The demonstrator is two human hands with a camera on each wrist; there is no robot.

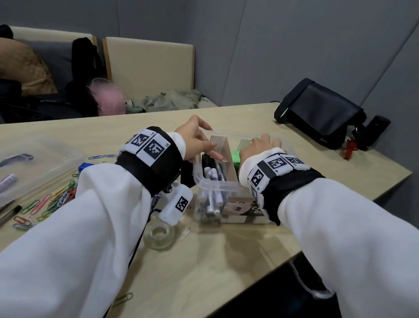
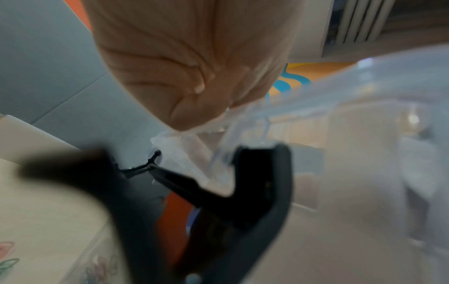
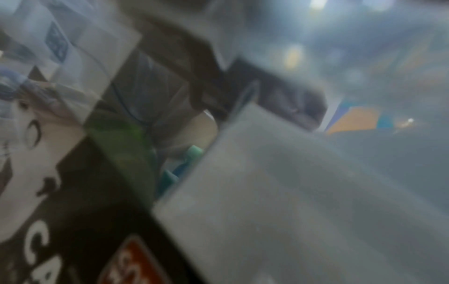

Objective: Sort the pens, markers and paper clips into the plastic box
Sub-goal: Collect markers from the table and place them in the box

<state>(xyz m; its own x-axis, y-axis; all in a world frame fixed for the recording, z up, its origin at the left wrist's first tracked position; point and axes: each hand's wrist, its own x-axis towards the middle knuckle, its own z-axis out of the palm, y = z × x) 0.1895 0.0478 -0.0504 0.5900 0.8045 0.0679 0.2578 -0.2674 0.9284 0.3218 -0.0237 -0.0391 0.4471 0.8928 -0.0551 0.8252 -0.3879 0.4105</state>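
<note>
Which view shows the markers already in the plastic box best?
The head view: the markers lie clearly in the plastic box's left compartment. Both wrist views are too blurred to make them out.

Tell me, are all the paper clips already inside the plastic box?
No, many coloured paper clips lie loose on the table, left of the plastic box.

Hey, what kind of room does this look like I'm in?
Probably a small office meeting booth: a long pale table against grey panelled walls, and cushioned bench seating piled with coats and bags.
</note>
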